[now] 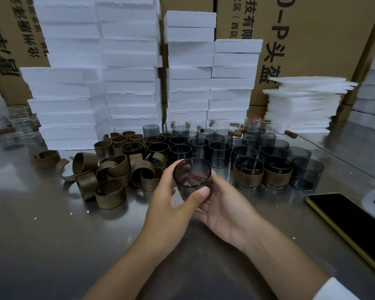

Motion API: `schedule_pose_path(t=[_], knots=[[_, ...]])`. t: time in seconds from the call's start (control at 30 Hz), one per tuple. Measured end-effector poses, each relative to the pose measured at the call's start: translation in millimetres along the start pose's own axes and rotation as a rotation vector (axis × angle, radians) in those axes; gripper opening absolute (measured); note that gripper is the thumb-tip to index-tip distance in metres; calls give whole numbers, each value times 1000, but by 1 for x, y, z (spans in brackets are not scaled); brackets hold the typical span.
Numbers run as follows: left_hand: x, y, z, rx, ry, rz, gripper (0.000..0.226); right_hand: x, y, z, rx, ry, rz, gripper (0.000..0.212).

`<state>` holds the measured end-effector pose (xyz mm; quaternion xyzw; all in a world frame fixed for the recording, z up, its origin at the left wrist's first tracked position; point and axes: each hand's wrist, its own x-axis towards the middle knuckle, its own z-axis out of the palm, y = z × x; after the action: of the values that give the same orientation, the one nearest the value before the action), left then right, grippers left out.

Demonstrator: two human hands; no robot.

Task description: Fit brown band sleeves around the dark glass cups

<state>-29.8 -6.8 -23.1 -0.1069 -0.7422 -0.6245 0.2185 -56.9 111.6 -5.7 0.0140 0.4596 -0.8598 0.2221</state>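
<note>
A bare dark glass cup [192, 173] is tilted toward me above the metal table [52, 245], held between both hands. My left hand [171, 204] grips its near side, thumb on the wall. My right hand [223, 211] cups it from below and the right. A heap of brown band sleeves [110, 172] lies to the left of the hands. Behind stand several bare dark cups [220, 153]. Two cups wearing brown bands [248, 174] [276, 173] stand to the right.
Stacks of white foam boxes [126, 72] and cardboard cartons [312, 40] wall off the back. Thin foam sheets [303, 102] are piled at right. A black phone [351, 217] lies near the right edge. Clear glasses [20, 126] stand at far left.
</note>
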Motion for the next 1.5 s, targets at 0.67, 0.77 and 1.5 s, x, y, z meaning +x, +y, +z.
schedule_pose_path(t=[0.67,0.77,1.5], knots=[[3,2,-2,-2,-35,50,42,-5,0,0,-182,20,134,59],[3,2,-4,5,-36,60,44,-6,-2,0,-206,57,116,56],[6,8,-4,-516,-1,-319,58,-11,2,8,-542,-22,-423,42]])
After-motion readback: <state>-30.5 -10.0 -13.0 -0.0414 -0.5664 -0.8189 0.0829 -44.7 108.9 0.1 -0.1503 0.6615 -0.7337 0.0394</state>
